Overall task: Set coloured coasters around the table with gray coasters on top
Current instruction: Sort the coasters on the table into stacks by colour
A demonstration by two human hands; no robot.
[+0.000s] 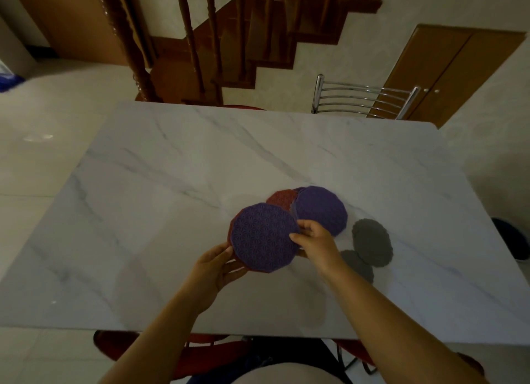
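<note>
Left grip [213, 271] curls under a purple, many-sided, lattice-patterned silicone coaster [263, 237], fingers beneath it and thumb against its rim at 8 o'clock. Right grip [315, 243] pinches the same coaster's rim at 3 o'clock, thumb on top, fingertips bent under. A dark red coaster edge [231, 231] shows just beneath the purple one, along its 9 o'clock side, so both grips hold a small stack.

Below lies a white marble-look bench [200, 168] with gray veins. From the held stack, at 1 o'clock, a second purple coaster [321, 208] rests flat on the bench, overlapping a dark red patterned coaster [282, 198] at its 10 o'clock. At 3 o'clock from the stack sits a gray scalloped round coaster [372, 243]; a smaller gray coaster [357, 264] touches it at its 7 o'clock, partly hidden by the right wrist.

Beyond the bench's far edge stand a chrome slatted chair back [364, 98], a brown wooden staircase [229, 39] with turned balusters, and a brown cabinet door [453, 68]. Pale glossy floor tiles [43, 154] spread at 9 o'clock.

The held purple coaster faces pattern-up toward the camera; being nearly round, it shows no long axis.
</note>
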